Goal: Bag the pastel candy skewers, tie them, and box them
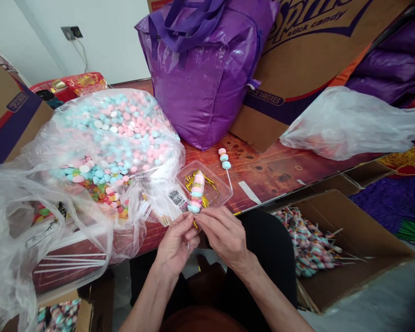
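My left hand (pixel 175 240) and my right hand (pixel 222 233) meet at the table's front edge, both pinched at the base of a wrapped candy skewer (pixel 196 192) that stands upright. The skewer carries stacked pink, white and blue candies in clear wrap. A thin gold twist tie (pixel 195 224) shows between my fingertips at the skewer's neck. Just behind the skewer sits a small clear plastic tray (pixel 220 186) with several gold twist ties in it. A bare unwrapped skewer (pixel 225 162) with three candies lies on the table beyond the tray.
A big clear bag of pink, blue and white candies (pixel 110 133) fills the left of the table, with white sticks (pixel 72 263) below it. A purple bag (pixel 207 74) and cardboard boxes stand behind. An open box of finished skewers (pixel 311 244) sits low right.
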Available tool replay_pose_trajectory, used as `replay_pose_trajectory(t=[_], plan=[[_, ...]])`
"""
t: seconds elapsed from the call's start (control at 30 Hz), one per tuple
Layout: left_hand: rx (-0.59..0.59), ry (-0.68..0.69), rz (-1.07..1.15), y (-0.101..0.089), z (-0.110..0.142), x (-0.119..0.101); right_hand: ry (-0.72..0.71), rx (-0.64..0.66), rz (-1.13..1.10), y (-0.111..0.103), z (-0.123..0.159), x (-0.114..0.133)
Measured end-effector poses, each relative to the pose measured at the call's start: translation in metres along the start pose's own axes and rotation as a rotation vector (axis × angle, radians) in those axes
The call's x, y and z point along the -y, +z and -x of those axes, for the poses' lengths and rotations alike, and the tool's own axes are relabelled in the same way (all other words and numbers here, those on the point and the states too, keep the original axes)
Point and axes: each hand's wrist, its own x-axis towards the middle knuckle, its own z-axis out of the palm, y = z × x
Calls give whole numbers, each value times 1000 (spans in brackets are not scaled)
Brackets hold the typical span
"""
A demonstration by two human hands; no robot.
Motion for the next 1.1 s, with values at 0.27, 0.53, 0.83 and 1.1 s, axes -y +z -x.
replay_pose_trajectory(t=[0.27,0.53,0.83,1.1], plan=[[7,0,53,-2,1,1,-11,23,9,3,3,2],[2,33,37,2,4,4,-13,-13,41,9,3,6],[40,120,-39,11,0,12,323,-23,-140,15,9,21],[109,464,-424,13,39,-13,444,-45,-242,-8,-15,41]])
